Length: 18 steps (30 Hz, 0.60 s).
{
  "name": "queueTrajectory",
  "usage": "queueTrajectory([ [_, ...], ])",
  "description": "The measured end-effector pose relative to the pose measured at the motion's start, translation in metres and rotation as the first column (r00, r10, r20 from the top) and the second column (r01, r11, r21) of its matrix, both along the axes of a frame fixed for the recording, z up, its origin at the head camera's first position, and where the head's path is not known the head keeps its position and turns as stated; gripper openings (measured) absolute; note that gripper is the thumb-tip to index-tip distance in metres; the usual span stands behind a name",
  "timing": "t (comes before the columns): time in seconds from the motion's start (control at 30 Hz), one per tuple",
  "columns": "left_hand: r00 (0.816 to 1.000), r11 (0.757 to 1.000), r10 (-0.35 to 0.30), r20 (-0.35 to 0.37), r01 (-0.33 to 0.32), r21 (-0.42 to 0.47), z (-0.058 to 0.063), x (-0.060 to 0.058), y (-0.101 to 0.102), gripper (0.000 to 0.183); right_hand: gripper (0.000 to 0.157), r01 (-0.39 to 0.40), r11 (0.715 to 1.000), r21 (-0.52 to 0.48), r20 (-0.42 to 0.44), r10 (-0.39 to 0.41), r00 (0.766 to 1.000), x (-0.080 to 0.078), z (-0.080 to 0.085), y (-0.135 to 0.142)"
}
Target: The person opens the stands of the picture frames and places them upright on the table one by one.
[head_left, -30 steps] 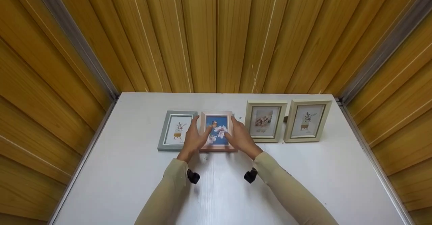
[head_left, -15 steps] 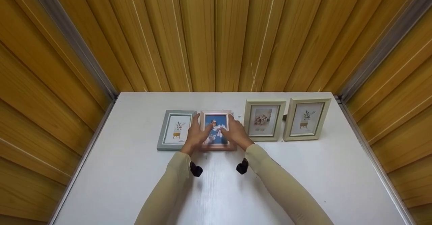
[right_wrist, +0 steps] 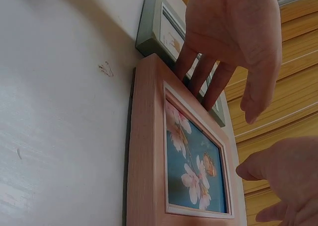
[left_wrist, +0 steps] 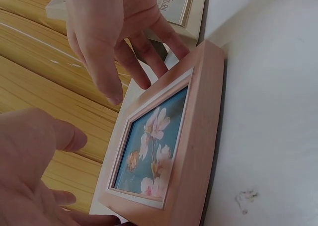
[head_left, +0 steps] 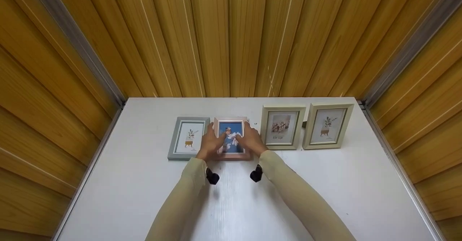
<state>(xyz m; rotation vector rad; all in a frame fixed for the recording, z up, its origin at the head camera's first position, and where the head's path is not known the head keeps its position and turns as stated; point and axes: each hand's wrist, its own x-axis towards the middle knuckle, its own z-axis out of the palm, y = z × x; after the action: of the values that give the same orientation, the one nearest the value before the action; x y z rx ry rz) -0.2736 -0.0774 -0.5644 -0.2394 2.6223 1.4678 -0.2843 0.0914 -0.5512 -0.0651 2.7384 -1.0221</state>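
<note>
A pink picture frame [head_left: 231,156] with blossoms and a butterfly on blue lies face up on the white table, between my hands. My left hand [head_left: 210,143] is along its left side, the fingers reaching into the narrow gap beside a grey-green frame [head_left: 186,140]. On the opposite side, the fingers of my right hand [head_left: 252,140] extend along the pink frame's edge. Both thumbs hover over the picture, apart from it in the wrist views. The left wrist view shows the right hand's fingertips [left_wrist: 159,69] right at the frame's side, held loosely straight.
Two cream frames, one with a bouquet picture [head_left: 283,127] and one with a potted plant [head_left: 327,127], stand propped up on the right. Wood-look panels [head_left: 231,38] wall in the table [head_left: 144,183] at the back and sides. A small dark mark [right_wrist: 105,69] shows on the tabletop.
Both forearms have drawn closer together, and the right hand has shifted slightly left towards the pink frame's edge. The frames keep their places on the table.
</note>
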Motion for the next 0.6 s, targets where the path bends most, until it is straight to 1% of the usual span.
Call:
queueTrajectory([
  [0.1,1.0,0.999,0.009,0.017,-0.008,-0.04,0.0,-0.002,0.001,0.075,0.074,-0.002,1.0,0.007,0.001,0.002,1.0,-0.001,-0.003,0.0],
  [0.23,0.999,0.995,0.031,0.037,-0.027,-0.098,0.002,-0.002,0.003,0.066,0.073,0.009,1.0,0.018,0.005,-0.009,1.0,-0.002,-0.006,0.0],
  [0.43,0.997,0.971,0.063,0.048,-0.05,-0.234,0.002,-0.004,0.007,0.036,0.066,0.017,0.997,0.069,0.004,-0.017,1.0,-0.004,-0.008,-0.002],
  [0.5,0.996,0.964,0.076,0.052,-0.06,-0.261,0.001,-0.005,0.009,0.028,0.063,0.013,0.996,0.09,-0.008,-0.012,1.0,-0.003,-0.008,-0.002],
  [0.6,0.994,0.96,0.09,0.06,-0.07,-0.273,0.0,-0.006,0.011,0.021,0.061,0.005,0.993,0.117,-0.035,-0.001,0.999,-0.003,-0.008,-0.003],
])
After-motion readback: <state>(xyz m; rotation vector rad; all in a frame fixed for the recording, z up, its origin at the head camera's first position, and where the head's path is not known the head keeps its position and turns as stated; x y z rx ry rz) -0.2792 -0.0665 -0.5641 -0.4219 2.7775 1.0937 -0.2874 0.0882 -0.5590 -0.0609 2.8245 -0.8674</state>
